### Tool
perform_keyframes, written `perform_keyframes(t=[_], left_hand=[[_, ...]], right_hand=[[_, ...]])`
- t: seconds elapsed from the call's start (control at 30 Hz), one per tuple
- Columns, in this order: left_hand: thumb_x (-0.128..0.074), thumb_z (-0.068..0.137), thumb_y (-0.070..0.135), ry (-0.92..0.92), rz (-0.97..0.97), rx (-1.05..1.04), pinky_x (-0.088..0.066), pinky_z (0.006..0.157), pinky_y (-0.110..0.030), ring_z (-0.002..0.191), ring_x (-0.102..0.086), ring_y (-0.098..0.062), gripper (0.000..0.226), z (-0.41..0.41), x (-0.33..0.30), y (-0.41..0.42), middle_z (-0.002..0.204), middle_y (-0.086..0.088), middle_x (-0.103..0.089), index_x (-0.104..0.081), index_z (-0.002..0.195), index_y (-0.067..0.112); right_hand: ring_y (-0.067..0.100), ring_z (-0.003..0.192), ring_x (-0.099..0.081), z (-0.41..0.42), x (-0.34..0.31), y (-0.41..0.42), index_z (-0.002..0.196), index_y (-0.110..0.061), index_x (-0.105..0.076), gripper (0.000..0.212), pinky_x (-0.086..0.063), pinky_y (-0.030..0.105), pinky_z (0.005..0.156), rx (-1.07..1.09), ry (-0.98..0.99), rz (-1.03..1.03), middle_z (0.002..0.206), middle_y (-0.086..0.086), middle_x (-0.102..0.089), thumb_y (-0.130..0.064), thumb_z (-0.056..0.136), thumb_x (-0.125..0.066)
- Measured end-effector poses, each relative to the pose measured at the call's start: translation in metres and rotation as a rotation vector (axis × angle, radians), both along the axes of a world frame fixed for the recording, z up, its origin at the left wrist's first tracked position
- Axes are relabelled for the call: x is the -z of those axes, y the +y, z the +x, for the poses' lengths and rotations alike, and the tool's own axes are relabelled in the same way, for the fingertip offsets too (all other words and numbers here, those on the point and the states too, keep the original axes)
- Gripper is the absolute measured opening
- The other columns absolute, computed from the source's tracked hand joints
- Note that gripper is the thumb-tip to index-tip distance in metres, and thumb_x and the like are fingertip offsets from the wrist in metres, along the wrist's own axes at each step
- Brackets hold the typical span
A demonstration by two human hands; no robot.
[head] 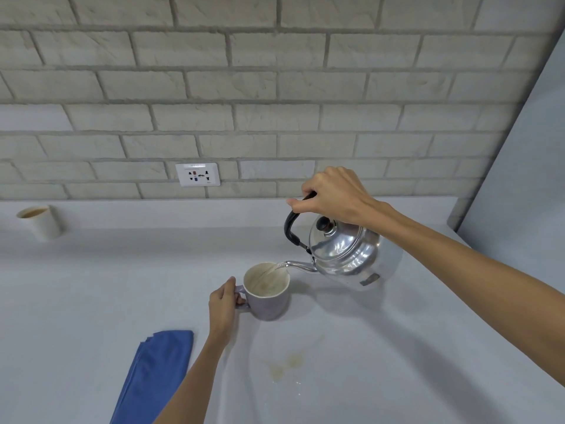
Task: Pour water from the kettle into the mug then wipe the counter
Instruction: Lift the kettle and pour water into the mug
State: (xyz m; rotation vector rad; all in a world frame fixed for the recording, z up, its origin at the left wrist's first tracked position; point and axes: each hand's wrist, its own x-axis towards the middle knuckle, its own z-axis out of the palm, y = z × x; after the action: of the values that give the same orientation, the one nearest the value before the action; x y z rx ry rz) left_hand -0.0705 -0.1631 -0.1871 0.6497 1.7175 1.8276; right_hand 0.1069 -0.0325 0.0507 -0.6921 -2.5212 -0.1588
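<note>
A shiny metal kettle (347,252) with a black handle and black lid knob hangs tilted above the counter, its spout over the rim of a lilac mug (269,301). A thin stream of water runs from the spout into the mug. My right hand (331,194) is closed around the top of the kettle's handle. My left hand (223,304) grips the mug's handle, and the mug stands on the pale counter (91,286). A folded blue cloth (156,371) lies on the counter, near left of my left forearm.
A brownish stain with small droplets (286,367) marks the counter in front of the mug. A white paper cup (41,221) with brown liquid stands at the far left by the brick wall. A wall socket (197,174) sits above the counter. A grey panel (526,166) closes the right side.
</note>
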Motion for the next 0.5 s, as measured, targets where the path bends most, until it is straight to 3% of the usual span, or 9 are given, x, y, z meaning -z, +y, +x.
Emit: perform_keyframes(t=[0.1,0.3,0.5], left_hand=[[-0.042,0.096,0.024,-0.004,-0.007,-0.018,-0.046,0.043,-0.012,0.054,-0.046,-0.017,0.044,0.0011,-0.0004,0.0009,0.06,-0.012,-0.047,-0.06,0.058,0.011],[-0.043,0.095,0.021,-0.017,-0.011,-0.032,-0.041,0.039,-0.01,0.04,-0.044,-0.004,0.054,0.0035,-0.0034,0.0004,0.044,0.003,-0.047,-0.058,0.044,0.021],[-0.043,0.095,0.021,-0.007,-0.008,-0.042,-0.043,0.04,-0.011,0.05,-0.043,-0.017,0.047,0.0031,-0.0019,0.0014,0.055,-0.011,-0.045,-0.059,0.05,0.016]], right_hand=[[0.018,0.047,-0.021,-0.001,-0.0012,-0.0002,0.045,-0.011,-0.038,0.055,-0.021,0.026,0.044,-0.009,-0.009,0.01,0.041,0.0,-0.023,-0.047,0.078,-0.063],[0.017,0.046,-0.023,-0.0012,-0.0039,-0.0012,0.045,-0.011,-0.041,0.054,-0.021,0.025,0.044,-0.018,-0.014,0.018,0.041,0.001,-0.028,-0.047,0.078,-0.063],[0.017,0.045,-0.02,0.0005,-0.0061,-0.0031,0.045,-0.012,-0.034,0.056,-0.02,0.026,0.043,-0.032,-0.037,0.015,0.04,-0.002,-0.022,-0.046,0.079,-0.063]])
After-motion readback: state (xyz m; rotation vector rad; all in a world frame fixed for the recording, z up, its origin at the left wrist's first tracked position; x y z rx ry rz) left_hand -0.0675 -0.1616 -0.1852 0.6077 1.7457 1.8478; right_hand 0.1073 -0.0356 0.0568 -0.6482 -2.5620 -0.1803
